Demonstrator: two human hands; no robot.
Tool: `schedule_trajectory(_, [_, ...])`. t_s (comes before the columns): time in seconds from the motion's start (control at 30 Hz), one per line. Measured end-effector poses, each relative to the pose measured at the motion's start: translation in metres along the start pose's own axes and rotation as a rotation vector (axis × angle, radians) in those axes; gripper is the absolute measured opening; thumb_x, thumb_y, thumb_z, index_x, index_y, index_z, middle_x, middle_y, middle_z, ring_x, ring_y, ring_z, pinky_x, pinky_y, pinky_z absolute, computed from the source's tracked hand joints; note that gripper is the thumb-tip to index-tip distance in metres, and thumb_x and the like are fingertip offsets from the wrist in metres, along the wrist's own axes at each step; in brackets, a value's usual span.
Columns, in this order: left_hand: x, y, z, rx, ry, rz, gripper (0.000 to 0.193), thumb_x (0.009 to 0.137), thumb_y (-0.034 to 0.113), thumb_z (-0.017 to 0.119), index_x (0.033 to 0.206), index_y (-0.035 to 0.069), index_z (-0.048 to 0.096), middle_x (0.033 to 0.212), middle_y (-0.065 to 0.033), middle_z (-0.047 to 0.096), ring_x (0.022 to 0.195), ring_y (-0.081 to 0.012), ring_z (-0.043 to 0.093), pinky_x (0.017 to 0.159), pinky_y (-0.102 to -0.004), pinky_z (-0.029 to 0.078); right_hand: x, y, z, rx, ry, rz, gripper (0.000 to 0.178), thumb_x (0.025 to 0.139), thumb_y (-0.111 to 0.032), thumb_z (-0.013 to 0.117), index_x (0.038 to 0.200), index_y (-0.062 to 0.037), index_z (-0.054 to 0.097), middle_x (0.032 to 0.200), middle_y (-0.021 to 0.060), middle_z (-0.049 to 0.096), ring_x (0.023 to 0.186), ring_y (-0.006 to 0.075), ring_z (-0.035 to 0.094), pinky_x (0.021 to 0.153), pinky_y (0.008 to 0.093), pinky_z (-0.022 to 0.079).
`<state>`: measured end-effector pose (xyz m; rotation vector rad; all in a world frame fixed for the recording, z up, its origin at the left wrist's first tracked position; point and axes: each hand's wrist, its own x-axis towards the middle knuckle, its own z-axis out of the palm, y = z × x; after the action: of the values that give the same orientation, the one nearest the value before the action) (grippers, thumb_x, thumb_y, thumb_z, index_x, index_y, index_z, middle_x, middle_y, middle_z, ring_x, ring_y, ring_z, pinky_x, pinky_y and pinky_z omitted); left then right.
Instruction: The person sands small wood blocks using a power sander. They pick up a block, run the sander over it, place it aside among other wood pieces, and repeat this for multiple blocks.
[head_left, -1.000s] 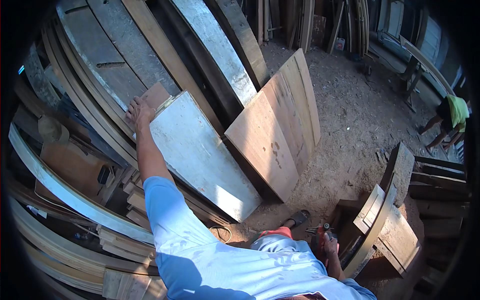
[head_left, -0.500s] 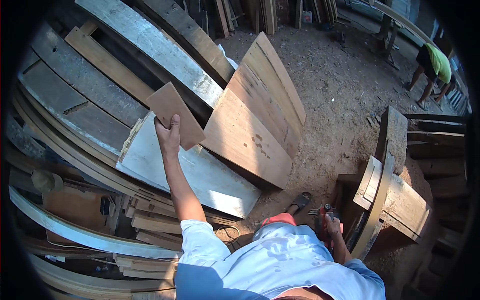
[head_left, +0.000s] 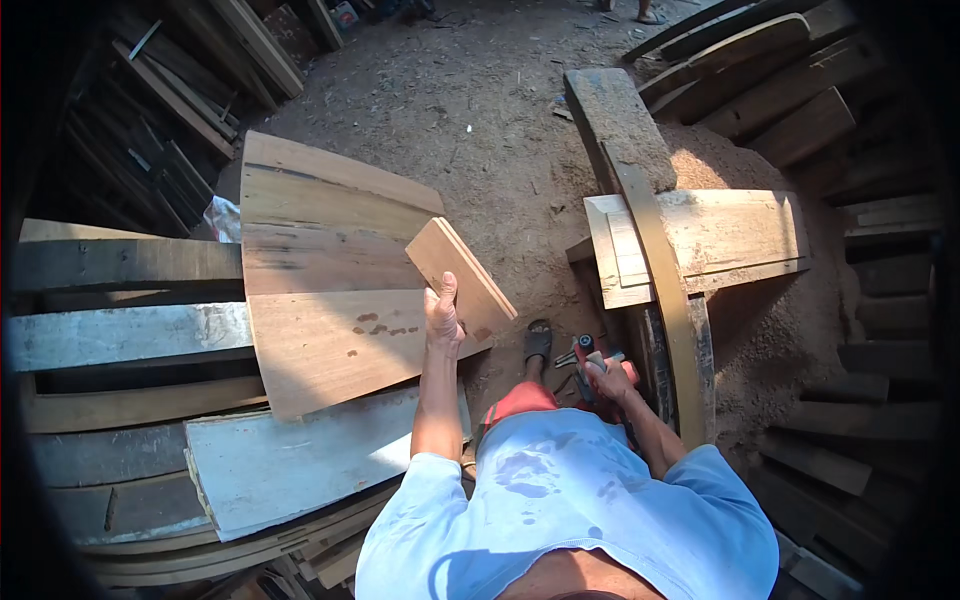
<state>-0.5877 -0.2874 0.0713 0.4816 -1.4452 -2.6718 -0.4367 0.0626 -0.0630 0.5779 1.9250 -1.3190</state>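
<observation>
My left hand grips a short, flat wooden board, thumb on its face. Two layers show along the board's far edge. It is held up over the right part of a wide tapered wooden panel with dark wet spots. Low by my right thigh, my right hand is closed around the handle of a red power tool with a dark round knob. The tool's underside is hidden. A pale wooden panel lies to its right, beneath a long narrow strip.
A dusty beam stands ahead on the right, beside heaped sawdust. Curved boards are stacked along the right. At the left lie a whitish slab and long planks. Wood chips litter the ground.
My view has swung right, bringing the pale panel and strip nearer the middle. The board in my left hand has turned, showing its edge. My right hand still holds the red tool.
</observation>
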Motion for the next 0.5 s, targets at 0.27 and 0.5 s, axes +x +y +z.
schedule_trajectory(0.27, [0.018,-0.166,0.076,0.235,-0.113,-0.256,0.075,0.091,0.031,0.079,0.141,-0.005,0.036,0.133,-0.0194,0.057,0.118,-0.0255,0.057,0.101,-0.0387,0.049,-0.005,0.017,-0.003,-0.098,0.016,0.125,0.066,0.091,-0.059,0.062,0.116,0.0011,0.066,0.103,0.0229,0.072,0.101,0.0343,0.071,0.088,0.0445,0.053])
schedule_trajectory(0.5, [0.016,-0.197,0.108,0.332,-0.147,-0.299,0.085,0.087,0.04,0.082,0.141,-0.004,0.033,0.131,-0.0198,0.058,0.119,-0.0273,0.058,0.101,-0.0406,0.048,-0.005,0.02,-0.006,-0.064,0.066,0.186,0.073,0.089,-0.058,0.063,0.129,0.0025,0.058,0.119,0.0266,0.067,0.113,0.0384,0.067,0.096,0.0451,0.051])
